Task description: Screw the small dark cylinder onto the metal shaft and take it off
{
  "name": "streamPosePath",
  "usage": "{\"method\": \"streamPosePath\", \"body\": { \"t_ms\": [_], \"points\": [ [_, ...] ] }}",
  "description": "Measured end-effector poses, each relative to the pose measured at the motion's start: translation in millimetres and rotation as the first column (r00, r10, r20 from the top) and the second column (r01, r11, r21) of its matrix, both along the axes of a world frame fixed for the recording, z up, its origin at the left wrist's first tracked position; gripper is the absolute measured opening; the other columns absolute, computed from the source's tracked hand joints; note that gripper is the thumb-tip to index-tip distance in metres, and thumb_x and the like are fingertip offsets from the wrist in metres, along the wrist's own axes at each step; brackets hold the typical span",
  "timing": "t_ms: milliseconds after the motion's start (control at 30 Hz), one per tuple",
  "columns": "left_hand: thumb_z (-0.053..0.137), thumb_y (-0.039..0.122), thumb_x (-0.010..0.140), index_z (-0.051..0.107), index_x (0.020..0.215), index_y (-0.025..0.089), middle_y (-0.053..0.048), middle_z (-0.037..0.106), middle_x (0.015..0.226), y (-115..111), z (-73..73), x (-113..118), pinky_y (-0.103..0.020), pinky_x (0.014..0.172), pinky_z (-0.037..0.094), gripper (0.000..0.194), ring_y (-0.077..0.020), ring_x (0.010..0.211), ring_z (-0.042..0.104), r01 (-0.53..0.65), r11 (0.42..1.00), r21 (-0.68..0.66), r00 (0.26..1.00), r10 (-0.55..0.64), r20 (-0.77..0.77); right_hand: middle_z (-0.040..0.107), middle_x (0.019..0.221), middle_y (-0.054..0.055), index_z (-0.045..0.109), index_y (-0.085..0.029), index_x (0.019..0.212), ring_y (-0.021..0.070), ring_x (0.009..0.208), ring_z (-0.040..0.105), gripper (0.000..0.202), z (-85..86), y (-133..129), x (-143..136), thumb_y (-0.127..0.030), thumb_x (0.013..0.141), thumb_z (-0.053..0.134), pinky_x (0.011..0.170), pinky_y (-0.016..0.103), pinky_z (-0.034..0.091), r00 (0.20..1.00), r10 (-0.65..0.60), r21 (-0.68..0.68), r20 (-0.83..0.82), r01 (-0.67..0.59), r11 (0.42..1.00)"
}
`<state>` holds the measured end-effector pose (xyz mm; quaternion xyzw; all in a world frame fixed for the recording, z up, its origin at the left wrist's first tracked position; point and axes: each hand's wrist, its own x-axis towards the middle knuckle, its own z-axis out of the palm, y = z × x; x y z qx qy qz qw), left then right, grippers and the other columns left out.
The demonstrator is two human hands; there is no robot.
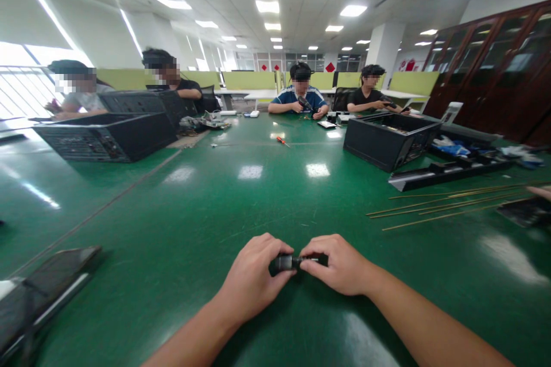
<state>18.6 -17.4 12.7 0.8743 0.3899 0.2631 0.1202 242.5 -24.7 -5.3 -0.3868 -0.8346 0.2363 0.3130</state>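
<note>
The left hand (260,269) curls around the thick end of a small dark tool (284,262), hiding part of it, toward the green table's (241,200) near edge. The tool lies sideways, narrowing rightward into the right hand's (340,264) close pinch; I can't make out its tip.

green tabletop (215,200) | orange screwdriver (280,140) | thin brass-coloured rods (413,210) | left black case (103,140) | right black case (374,143)

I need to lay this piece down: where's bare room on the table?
The widest bare patch of green table lies ahead of the left hand and right hand, up to the orange screwdriver; another lies between the left hand and dark flat object. Crowded, at right: brass rods, metal rail, black case.
</note>
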Motion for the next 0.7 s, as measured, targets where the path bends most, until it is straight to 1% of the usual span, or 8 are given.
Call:
{"method": "streamPosePath", "body": {
  "t_ms": [367, 700],
  "points": [
    [0.069, 0.020, 0.080, 0.062, 0.098, 0.023, -0.003, 0.066, 0.092, 1.3, -2.1, -2.1, -0.036, 0.081, 0.048, 0.020, -0.0206, 0.089, 0.061, -0.005, 1.000, -0.013, 1.000, 0.005, 0.007, 0.071, 0.082, 0.003, 0.073, -0.019, 0.094, 0.0160, 0.076, 0.065, 0.016, -0.3, 0.7, 1.0, -0.028, 0.090, 0.061, 0.070, 0.026, 0.045, 1.000, -0.007, 0.005, -0.005, 0.007, 1.000],
    [0.069, 0.020, 0.079, 0.062, 0.097, 0.022, -0.003, 0.065, 0.091, 0.0, 0.6, -1.2, -0.036, 0.080, 0.047, 0.019, -0.0204, 0.088, 0.061, -0.004, 1.000, -0.009, 1.000, 0.004, 0.011, 0.070, 0.081, 0.003, 0.073, -0.018, 0.093, 0.0153, 0.074, 0.063, 0.014, 1.4, -0.5, 1.2, -0.027, 0.090, 0.062, 0.070, 0.025, 0.044, 1.000, -0.009, 0.000, -0.016, 0.009, 1.000]
  ]
}}
